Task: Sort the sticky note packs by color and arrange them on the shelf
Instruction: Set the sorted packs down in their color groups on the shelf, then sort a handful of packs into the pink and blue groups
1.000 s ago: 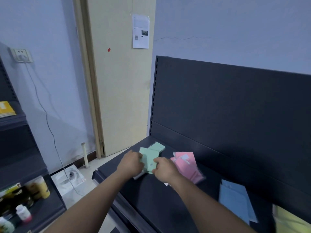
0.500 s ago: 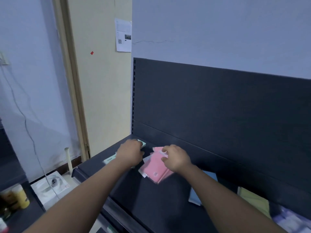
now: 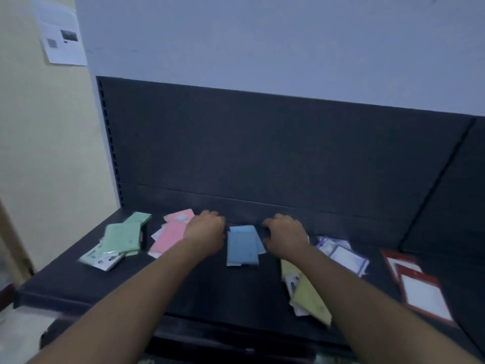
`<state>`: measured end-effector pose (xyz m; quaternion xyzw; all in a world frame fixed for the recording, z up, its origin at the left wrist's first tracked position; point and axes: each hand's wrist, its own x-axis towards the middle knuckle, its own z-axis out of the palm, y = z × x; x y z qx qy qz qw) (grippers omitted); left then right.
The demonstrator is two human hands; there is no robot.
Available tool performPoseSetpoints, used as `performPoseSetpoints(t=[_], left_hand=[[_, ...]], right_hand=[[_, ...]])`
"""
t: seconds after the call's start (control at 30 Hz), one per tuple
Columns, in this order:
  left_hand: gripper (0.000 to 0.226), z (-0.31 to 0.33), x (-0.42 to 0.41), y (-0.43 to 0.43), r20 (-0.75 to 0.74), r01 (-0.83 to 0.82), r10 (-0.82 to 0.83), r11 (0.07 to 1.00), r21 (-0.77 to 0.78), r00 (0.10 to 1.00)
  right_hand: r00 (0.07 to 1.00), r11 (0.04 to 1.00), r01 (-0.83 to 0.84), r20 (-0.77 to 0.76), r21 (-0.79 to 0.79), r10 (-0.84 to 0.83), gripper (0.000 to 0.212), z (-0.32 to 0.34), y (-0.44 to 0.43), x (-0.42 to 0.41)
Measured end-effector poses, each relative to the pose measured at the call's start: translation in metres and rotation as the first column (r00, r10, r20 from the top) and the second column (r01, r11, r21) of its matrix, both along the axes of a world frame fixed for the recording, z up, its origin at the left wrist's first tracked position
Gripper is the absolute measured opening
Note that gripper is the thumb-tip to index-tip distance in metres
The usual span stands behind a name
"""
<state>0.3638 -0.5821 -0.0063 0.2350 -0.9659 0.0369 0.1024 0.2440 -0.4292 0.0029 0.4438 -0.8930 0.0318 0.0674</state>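
I have the blue packs (image 3: 241, 245) lying flat mid-shelf (image 3: 210, 290) in a loose stack, the lower ones poking out at its right edge. My left hand (image 3: 204, 232) sits just left of the blue, knuckles up, over the right edge of the pink packs (image 3: 170, 236). My right hand (image 3: 286, 235) sits just right of the blue, its fingers bent toward the stack's far corner. Both sets of fingers curl under out of sight, so I can't tell whether either one grips anything.

The green packs (image 3: 122, 237) are further left of the blue, beyond the pink. The yellow packs (image 3: 309, 298) are right of it and nearer me. The purple packs (image 3: 341, 252) are right of it, with the red packs (image 3: 417, 287) beyond them.

I judge these packs thin, light and film-wrapped, so slick against each other, and a stack will likely fan out if pushed from one side. I'd square the blue by pressing in on both long edges, then lift with fingertips under one edge and the thumb on top.
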Motion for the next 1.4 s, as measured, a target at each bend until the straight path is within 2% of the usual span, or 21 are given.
performPoseSetpoints(t=[0.1,0.23,0.5,0.97,1.4], left_hand=[[0.028,-0.005,-0.016,0.036,0.005,0.087,-0.087,0.996,0.007,0.996],[0.025,-0.012,-0.041,0.088,0.005,0.204,-0.204,0.979,0.011,0.979],[0.026,-0.018,-0.105,0.198,-0.002,0.389,-0.389,0.921,-0.011,0.921],[0.021,-0.02,-0.221,0.422,0.016,0.529,-0.533,0.843,0.094,0.846],[0.024,-0.024,-0.325,0.562,0.043,0.64,-0.651,0.755,0.142,0.758]], right_hand=[[0.994,0.994,0.104,0.024,0.028,-0.105,0.04,-0.001,0.05,0.0],[0.974,0.976,0.216,0.055,0.037,-0.218,0.031,-0.004,0.114,-0.004],[0.906,0.911,0.409,0.094,0.052,-0.412,0.039,-0.007,0.24,-0.03],[0.832,0.831,0.536,0.076,0.146,-0.55,0.045,-0.003,0.468,-0.109],[0.718,0.728,0.674,0.117,0.129,-0.686,0.048,-0.014,0.609,-0.188]])
